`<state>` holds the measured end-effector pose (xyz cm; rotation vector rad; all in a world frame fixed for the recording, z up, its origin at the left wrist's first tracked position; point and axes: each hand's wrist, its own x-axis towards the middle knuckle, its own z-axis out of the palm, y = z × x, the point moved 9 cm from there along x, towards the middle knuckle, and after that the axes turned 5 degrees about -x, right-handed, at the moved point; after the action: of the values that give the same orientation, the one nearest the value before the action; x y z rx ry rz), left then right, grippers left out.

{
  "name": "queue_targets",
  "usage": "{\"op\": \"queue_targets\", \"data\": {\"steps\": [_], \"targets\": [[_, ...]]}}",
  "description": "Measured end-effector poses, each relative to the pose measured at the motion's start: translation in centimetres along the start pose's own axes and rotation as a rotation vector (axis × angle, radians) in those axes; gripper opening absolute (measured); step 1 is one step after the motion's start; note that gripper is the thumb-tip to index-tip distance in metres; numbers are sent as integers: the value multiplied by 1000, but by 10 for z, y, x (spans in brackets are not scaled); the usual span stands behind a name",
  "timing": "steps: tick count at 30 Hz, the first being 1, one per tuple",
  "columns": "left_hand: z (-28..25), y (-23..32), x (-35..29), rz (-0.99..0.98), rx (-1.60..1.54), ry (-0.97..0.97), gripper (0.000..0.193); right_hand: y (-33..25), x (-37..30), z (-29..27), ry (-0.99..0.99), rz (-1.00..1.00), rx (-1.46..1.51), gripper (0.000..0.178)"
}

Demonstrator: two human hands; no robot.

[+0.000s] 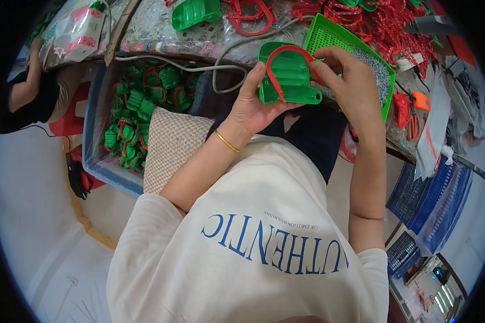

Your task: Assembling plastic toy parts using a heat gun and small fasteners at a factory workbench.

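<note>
My left hand holds a green moulded plastic shell from its lower left, with the thumb along its edge and the fingers underneath. A red curved plastic strip arches over the shell's face, one end hanging loose at the lower left. At the shell's right side, the thumb and forefinger of my right hand close on the strip's other end. Whether a small screw is also between those fingertips I cannot tell. Just beyond the right hand lies a green perforated tray of small silvery metal pieces, probably screws.
A blue-grey crate with many green-and-red pieces stands at left. Red strips pile at the table's back right. A grey cable crosses the table edge. Orange-handled pliers lie right. Another person's arm is far left.
</note>
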<state>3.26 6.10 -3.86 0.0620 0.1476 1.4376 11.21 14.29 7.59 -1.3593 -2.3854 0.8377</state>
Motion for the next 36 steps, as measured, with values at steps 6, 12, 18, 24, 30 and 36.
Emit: {"op": "queue_targets", "data": {"steps": [6, 12, 18, 24, 30, 36], "targets": [[-5, -2, -6, 19, -13, 34, 63, 10, 0, 15, -87, 54, 41, 22], [8, 8, -6, 55, 95, -45, 63, 26, 1, 6, 40, 29, 308, 17], [12, 16, -8, 158, 168, -20, 71, 25, -3, 32, -180, 61, 690, 19], [18, 16, -9, 146, 215, -53, 77, 32, -5, 36, -144, 114, 620, 19], [14, 17, -9, 167, 242, -36, 80, 38, -7, 37, -110, 149, 553, 19], [12, 16, -8, 167, 281, -46, 91, 40, -8, 36, -86, 165, 488, 18]]}}
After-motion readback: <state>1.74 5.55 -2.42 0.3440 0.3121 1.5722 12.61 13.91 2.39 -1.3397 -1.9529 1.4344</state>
